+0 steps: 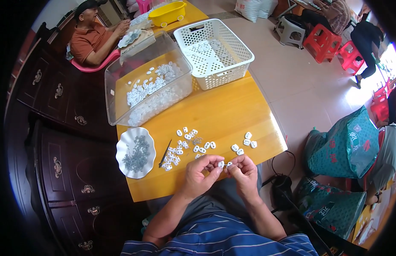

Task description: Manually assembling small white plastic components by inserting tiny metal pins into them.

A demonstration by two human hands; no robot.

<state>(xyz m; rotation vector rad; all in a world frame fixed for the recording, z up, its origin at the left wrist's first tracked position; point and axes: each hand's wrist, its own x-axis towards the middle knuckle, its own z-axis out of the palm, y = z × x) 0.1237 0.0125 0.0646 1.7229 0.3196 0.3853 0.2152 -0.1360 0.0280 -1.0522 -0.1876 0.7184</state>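
Note:
My left hand [202, 176] pinches a small white plastic piece with dark holes [221, 164] between thumb and fingertips, just past the table's near edge. Close beside it, my right hand [245, 174] grips a second small white part [229, 164]; whether the two are joined is too small to tell. Ahead of my hands, loose white two-holed pieces [179, 146] are scattered on the yellow table [236, 106]. A dark slim pointed tool [165, 153] lies left of them. Several similar pieces [248, 138] sit apart at the right.
A scalloped white dish [120, 150] of small grey parts stands at left. Beyond are a transparent bin [110, 102] of white pieces and a white perforated basket [232, 76]. A person in an orange shirt [83, 46] works at the far left. Teal bags [347, 145] stand on the right.

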